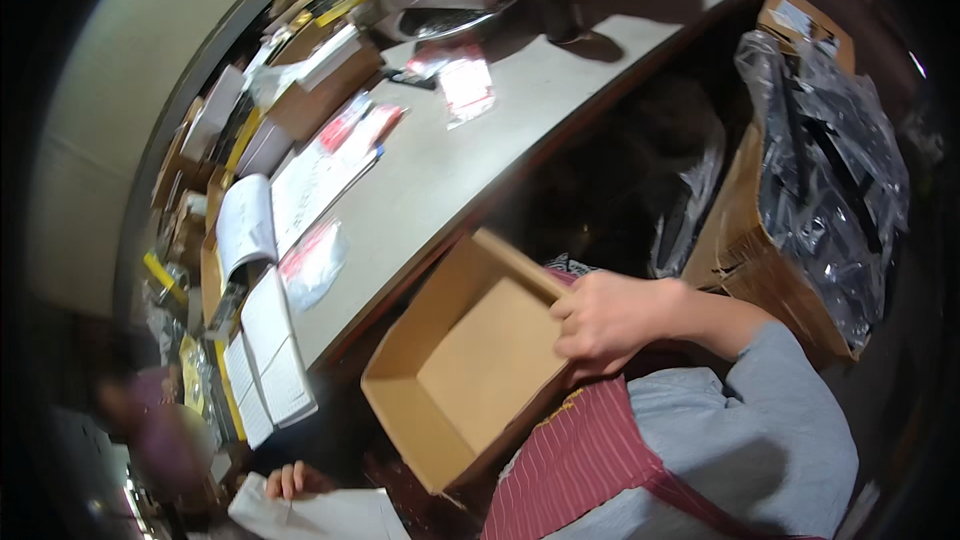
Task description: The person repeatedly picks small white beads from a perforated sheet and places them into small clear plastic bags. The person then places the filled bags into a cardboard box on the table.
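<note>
My right hand [612, 324] is closed on the rim of an open cardboard box [490, 365], tilted in front of my body with its bare inside facing up. The fingers curl over the box's right side. Low on the left, my left hand [296, 481] has its fingertips bent over the edge of a white sheet [318, 515], paper or a flat packet; I cannot tell which. Most of that hand and its arm is hidden below the sheet.
A grey table [500, 145] carries an open notebook [268, 345], papers, clear plastic packets [467, 88] and boxes along its far side. To the right stands a large carton [745, 210] filled with plastic-wrapped dark parts [830, 200]. A blurred person [165, 430] is at the far left.
</note>
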Motion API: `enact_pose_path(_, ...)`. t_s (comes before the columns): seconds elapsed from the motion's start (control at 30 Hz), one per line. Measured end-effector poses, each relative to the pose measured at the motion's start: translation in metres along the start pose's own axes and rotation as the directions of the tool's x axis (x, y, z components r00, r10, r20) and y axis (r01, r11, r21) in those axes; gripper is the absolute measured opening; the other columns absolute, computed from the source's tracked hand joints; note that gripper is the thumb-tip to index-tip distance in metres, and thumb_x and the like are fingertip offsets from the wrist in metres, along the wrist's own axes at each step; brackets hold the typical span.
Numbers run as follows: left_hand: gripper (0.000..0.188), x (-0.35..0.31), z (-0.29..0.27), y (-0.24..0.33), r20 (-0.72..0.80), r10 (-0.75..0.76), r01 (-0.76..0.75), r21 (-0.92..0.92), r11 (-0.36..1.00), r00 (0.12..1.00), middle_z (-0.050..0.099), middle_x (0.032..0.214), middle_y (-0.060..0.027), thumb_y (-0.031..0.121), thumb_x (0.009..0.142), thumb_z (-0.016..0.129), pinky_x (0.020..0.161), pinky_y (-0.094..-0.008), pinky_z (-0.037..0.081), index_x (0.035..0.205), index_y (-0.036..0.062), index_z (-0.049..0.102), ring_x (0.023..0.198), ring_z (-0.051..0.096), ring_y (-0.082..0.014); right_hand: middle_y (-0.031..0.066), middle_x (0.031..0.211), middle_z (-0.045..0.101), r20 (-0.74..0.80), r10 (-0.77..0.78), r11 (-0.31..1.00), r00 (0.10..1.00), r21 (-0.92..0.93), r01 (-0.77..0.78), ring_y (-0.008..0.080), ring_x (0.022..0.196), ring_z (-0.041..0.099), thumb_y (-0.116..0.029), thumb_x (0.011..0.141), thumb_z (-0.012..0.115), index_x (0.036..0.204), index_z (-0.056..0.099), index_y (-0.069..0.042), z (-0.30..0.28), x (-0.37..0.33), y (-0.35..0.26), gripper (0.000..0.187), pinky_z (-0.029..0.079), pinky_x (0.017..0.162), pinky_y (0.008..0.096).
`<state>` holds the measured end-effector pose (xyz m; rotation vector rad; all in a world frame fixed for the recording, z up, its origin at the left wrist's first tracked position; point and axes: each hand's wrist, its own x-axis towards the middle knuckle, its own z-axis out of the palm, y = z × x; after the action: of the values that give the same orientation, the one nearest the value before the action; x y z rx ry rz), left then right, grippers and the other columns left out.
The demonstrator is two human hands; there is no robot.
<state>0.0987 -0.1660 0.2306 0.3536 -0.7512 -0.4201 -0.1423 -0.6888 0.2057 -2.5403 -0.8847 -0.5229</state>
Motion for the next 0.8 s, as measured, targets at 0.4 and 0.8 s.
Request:
enact_pose_path(0.4,0.056,0.057,0.034,-0.077,-0.326,0.090,0.073,0.455,0.888,0.941,0.055,0.097,-0.0032,0.043,0.074,0.084,0.075,-0.0323,0.036,0.107,0.0075,0.058,0.082,0.046,-0.0167,-0.0005,0.069,0.062,0.161,0.234,0.970,0.959,-0.101,-0.220,0.0191,0.083,0.062,-0.036,0.066,0.081,0.071,0.063,-0.013,0.030,-0.016,0.002,0.030,0.051,0.064,0.0354)
enact_pose_path(0.8,0.025,0.126,0.016,-0.135,-0.437,-0.020,0.252,0.480,0.840,0.899,0.062,0.082,-0.0111,0.031,0.079,0.070,0.072,-0.0381,0.037,0.084,0.0075,0.062,0.075,0.051,-0.0220,0.0014,0.078,0.061,0.151,0.288,0.957,0.946,0.003,-0.291,0.0193,0.088,0.063,-0.031,0.066,0.080,0.081,0.064,-0.009,0.010,-0.016,0.008,0.031,0.050,0.067,0.0333)
